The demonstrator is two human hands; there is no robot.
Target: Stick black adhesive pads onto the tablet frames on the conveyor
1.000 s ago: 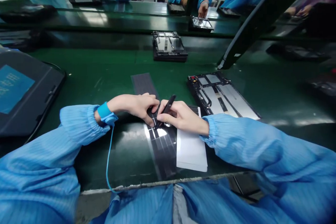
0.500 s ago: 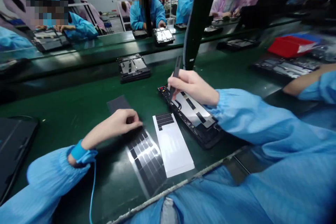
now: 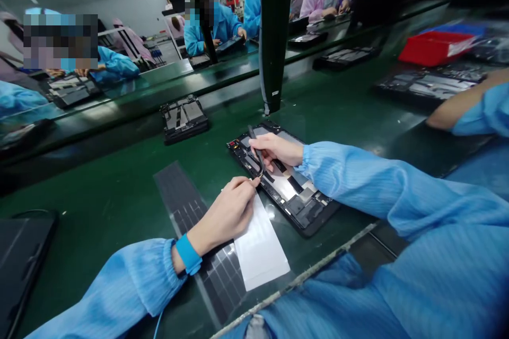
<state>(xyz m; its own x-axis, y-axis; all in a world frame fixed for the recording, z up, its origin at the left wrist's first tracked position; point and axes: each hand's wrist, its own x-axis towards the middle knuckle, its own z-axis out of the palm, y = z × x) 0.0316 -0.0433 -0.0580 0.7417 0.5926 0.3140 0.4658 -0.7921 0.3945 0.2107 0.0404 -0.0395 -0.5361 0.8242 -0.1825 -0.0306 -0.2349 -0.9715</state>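
Note:
An opened tablet chassis (image 3: pixel 302 206) lies on the green belt in front of me. My right hand (image 3: pixel 276 149) is over it, closed round black tweezers (image 3: pixel 255 149) whose tips point down at the chassis's left edge. My left hand (image 3: pixel 228 212) reaches in from the left, fingers pinched together right at the tweezer tips; what they pinch is too small to make out. Under my left wrist lie a white backing sheet (image 3: pixel 260 246) and a dark sheet of black strips (image 3: pixel 222 275).
Another opened chassis (image 3: pixel 183 117) sits farther back on the belt. A black post (image 3: pixel 274 32) hangs just behind my work. A red bin (image 3: pixel 431 47) and more chassis are at the right, beside a co-worker's sleeve (image 3: pixel 477 111). Other people work across the line.
My left hand left the strip sheet and moved right to meet the tweezer tips. My right hand came down lower over the chassis. The view shifted slightly left.

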